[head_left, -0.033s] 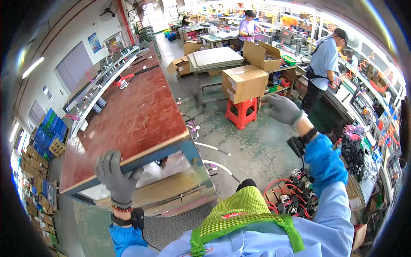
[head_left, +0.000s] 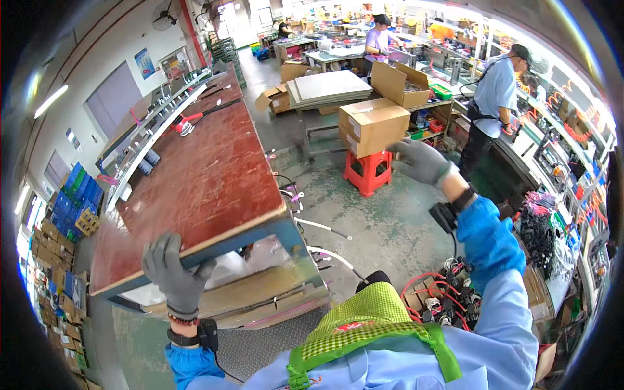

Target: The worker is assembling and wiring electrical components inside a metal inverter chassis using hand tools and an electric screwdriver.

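Note:
My left hand, in a grey glove, rests at the near edge of a long red-topped workbench. Its fingers point up along the edge, with the thumb held apart. Raised to the right, my grey-gloved right hand hangs in the air with nothing visible in it. Its fingers are stretched out to the left and slightly blurred. Beyond that hand, a closed cardboard box sits on a red plastic stool. A tool with a red handle lies toward the bench's far left side.
White tubes stick out from the bench's right side. A pile of red cables and black parts lies on the floor at right. Stacked pale boards and an open carton stand farther off. A co-worker stands at the right-hand line.
My right hand has shifted slightly left, its forearm with it. My left hand stays at the bench edge, almost unmoved.

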`<control>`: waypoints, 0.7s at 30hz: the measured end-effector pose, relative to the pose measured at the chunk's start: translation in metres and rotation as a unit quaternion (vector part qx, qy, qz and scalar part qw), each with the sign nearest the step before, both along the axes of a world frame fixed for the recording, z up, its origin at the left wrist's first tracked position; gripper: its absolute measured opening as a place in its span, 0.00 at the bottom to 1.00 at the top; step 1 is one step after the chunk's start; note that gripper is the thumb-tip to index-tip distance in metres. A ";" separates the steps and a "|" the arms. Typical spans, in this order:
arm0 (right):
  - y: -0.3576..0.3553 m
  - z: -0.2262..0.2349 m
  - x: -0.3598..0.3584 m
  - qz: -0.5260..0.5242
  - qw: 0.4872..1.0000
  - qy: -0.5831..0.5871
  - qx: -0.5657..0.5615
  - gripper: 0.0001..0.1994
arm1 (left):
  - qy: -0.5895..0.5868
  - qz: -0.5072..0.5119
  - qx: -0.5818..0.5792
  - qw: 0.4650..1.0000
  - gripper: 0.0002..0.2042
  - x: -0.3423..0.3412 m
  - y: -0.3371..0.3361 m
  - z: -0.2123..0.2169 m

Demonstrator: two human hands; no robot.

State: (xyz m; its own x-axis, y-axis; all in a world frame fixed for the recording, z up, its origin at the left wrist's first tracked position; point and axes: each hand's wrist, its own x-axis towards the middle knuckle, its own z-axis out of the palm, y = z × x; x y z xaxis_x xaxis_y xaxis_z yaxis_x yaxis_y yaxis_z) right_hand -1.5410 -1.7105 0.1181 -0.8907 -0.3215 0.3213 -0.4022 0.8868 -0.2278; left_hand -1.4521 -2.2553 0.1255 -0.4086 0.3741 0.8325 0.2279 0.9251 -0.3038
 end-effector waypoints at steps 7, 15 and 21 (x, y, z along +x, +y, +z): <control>-0.036 0.022 -0.254 0.185 0.961 0.150 0.144 0.24 | -0.067 0.063 -0.023 0.996 0.38 -0.005 0.005 0.004; -0.010 0.038 -0.440 0.343 0.923 0.132 0.114 0.25 | -0.344 0.321 0.156 0.868 0.33 0.037 0.070 0.070; 0.047 0.030 -0.568 0.349 0.918 0.172 0.080 0.25 | -0.426 0.514 -0.016 0.744 0.22 -0.015 0.125 0.230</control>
